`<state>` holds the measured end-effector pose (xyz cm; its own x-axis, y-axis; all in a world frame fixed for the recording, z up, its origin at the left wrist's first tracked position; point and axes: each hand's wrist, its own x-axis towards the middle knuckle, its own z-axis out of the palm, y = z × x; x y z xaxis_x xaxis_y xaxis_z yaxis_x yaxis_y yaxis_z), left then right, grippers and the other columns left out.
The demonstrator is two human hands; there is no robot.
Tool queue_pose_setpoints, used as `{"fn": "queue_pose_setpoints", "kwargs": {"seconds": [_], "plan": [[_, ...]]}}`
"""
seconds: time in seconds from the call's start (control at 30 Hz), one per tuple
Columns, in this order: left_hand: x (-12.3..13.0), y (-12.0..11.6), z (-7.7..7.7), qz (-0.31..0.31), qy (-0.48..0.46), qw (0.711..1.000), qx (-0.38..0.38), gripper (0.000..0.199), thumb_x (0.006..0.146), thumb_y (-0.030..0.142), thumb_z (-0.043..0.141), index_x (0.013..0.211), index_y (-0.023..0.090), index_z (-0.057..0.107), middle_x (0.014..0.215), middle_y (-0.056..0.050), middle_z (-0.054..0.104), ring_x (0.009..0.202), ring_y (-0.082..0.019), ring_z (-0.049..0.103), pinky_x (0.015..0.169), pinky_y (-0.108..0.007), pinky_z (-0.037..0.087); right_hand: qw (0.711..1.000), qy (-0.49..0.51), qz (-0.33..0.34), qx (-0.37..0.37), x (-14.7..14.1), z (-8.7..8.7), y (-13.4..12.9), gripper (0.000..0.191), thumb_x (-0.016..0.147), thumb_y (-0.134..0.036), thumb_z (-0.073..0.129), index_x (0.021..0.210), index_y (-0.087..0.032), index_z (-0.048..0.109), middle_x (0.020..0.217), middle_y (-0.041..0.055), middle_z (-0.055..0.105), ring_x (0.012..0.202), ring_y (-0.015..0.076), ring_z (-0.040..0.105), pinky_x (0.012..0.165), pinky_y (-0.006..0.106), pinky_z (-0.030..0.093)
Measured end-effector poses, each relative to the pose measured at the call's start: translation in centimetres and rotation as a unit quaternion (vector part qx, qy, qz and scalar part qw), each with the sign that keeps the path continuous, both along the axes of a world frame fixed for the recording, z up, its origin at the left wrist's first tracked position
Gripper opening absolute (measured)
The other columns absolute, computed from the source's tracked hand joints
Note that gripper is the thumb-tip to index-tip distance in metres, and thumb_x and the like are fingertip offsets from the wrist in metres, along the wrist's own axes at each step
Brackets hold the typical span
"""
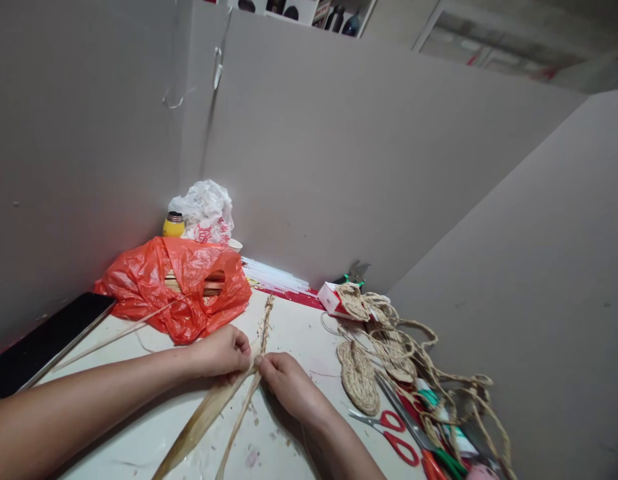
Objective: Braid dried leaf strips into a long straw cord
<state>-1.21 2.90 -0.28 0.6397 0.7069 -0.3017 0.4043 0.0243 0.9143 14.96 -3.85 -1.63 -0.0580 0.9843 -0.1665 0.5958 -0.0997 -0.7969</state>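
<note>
A thin plaited straw cord (265,327) runs away from me over the white table. Where the plait ends, my right hand (283,377) pinches it between thumb and fingers. My left hand (229,351) is closed just left of it, at the top of a wide dry leaf strip (201,421) that trails toward me. A narrower twisted strand (237,427) hangs down from beneath my right hand. The exact hold of my left fingertips is partly hidden.
A red plastic bag (181,273) holding strips lies behind my left arm, near a black tablet (49,340). On the right are woven straw soles (359,377), coiled cord (439,380), red-handled scissors (391,430) and larger shears (411,423). Grey partitions (309,147) enclose the white table (293,320).
</note>
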Motion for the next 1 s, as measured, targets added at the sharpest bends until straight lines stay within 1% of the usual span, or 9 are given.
{"fn": "queue_pose_setpoints", "kwargs": {"seconds": [0.1, 0.2, 0.27, 0.43, 0.57, 0.67, 0.8, 0.9, 1.0], "plan": [[-0.4, -0.2, 1.5, -0.01, -0.031, 0.991, 0.132, 0.009, 0.064, 0.021, 0.049, 0.063, 0.015, 0.055, 0.053, 0.004, 0.049, 0.049, -0.009, 0.044, 0.047, -0.02, 0.031, 1.0, 0.004, -0.004, -0.001, 0.1, 0.2, -0.1, 0.034, 0.086, -0.036, 0.038, 0.057, -0.019, 0.038, 0.052, -0.0037, 0.034, 0.05, 0.0101, 0.029, 0.047, 0.024, 0.021], [-0.8, -0.4, 3.1, -0.064, -0.019, 0.986, 0.155, 0.023, 0.075, 0.029, 0.043, 0.062, 0.015, 0.056, 0.053, 0.003, 0.048, 0.049, -0.009, 0.042, 0.048, -0.021, 0.028, 1.0, 0.005, -0.005, -0.001, 0.1, 0.3, -0.2, 0.034, 0.087, -0.036, 0.037, 0.057, -0.019, 0.036, 0.053, -0.0038, 0.034, 0.05, 0.0099, 0.029, 0.047, 0.023, 0.021], [-1.0, -0.2, 3.4, -0.048, 0.026, 0.979, 0.197, 0.027, 0.078, 0.034, 0.043, 0.062, 0.016, 0.055, 0.054, 0.002, 0.049, 0.051, -0.01, 0.044, 0.049, -0.022, 0.027, 1.0, 0.003, -0.007, 0.0, 0.2, 0.3, -0.2, 0.034, 0.087, -0.036, 0.037, 0.057, -0.02, 0.036, 0.053, -0.0039, 0.034, 0.05, 0.0098, 0.029, 0.048, 0.023, 0.021], [-1.2, -0.1, 1.8, 0.008, 0.197, 0.924, 0.326, 0.022, 0.065, 0.04, 0.06, 0.064, 0.018, 0.056, 0.061, -0.001, 0.055, 0.057, -0.015, 0.047, 0.051, -0.025, 0.024, 1.0, 0.002, -0.01, 0.001, 0.2, 0.1, -0.3, 0.034, 0.087, -0.036, 0.038, 0.058, -0.019, 0.037, 0.055, -0.0038, 0.033, 0.051, 0.0101, 0.029, 0.048, 0.024, 0.021], [-0.9, -0.5, 0.8, -0.016, 0.188, 0.924, 0.334, 0.008, 0.062, 0.026, 0.057, 0.064, 0.02, 0.053, 0.061, 0.0, 0.053, 0.057, -0.014, 0.045, 0.051, -0.025, 0.023, 1.0, 0.003, -0.01, -0.002, 0.2, 0.1, -0.3, 0.033, 0.087, -0.036, 0.038, 0.058, -0.019, 0.037, 0.055, -0.0039, 0.034, 0.051, 0.0101, 0.029, 0.048, 0.024, 0.02], [-0.8, 0.0, 0.9, 0.038, 0.113, 0.949, 0.292, 0.006, 0.062, 0.016, 0.051, 0.061, 0.019, 0.046, 0.057, 0.003, 0.049, 0.055, -0.012, 0.043, 0.05, -0.023, 0.025, 1.0, 0.007, -0.01, -0.007, 0.3, 0.2, -0.3, 0.034, 0.087, -0.037, 0.039, 0.058, -0.019, 0.036, 0.054, -0.0045, 0.033, 0.05, 0.0097, 0.028, 0.048, 0.024, 0.02], [-0.6, 1.3, 1.2, 0.115, -0.065, 0.986, 0.104, 0.022, 0.056, 0.011, 0.052, 0.075, 0.02, 0.044, 0.053, 0.008, 0.043, 0.047, -0.008, 0.038, 0.047, -0.02, 0.026, 1.0, 0.024, -0.01, -0.016, 0.4, 0.2, -0.2, 0.037, 0.087, -0.04, 0.04, 0.056, -0.019, 0.038, 0.051, -0.0051, 0.033, 0.048, 0.009, 0.029, 0.047, 0.024, 0.02], [-0.5, 1.5, 1.2, 0.127, -0.158, 0.979, -0.037, 0.036, 0.053, 0.012, 0.055, 0.088, 0.019, 0.05, 0.054, 0.008, 0.05, 0.044, -0.008, 0.041, 0.046, -0.02, 0.03, 0.998, 0.05, -0.007, -0.025, 0.5, 0.2, -0.1, 0.041, 0.088, -0.044, 0.038, 0.056, -0.019, 0.039, 0.047, -0.0063, 0.032, 0.044, 0.0077, 0.027, 0.044, 0.023, 0.02], [-0.4, 1.0, 1.2, 0.091, -0.209, 0.968, -0.107, 0.034, 0.05, 0.014, 0.058, 0.084, 0.014, 0.059, 0.064, 0.0, 0.061, 0.055, -0.013, 0.055, 0.053, -0.023, 0.04, 0.99, 0.13, -0.031, -0.054, 0.5, 0.3, 0.0, 0.044, 0.085, -0.052, 0.041, 0.057, -0.019, 0.043, 0.043, -0.0086, 0.03, 0.036, 0.0056, 0.02, 0.038, 0.022, 0.015]]}}
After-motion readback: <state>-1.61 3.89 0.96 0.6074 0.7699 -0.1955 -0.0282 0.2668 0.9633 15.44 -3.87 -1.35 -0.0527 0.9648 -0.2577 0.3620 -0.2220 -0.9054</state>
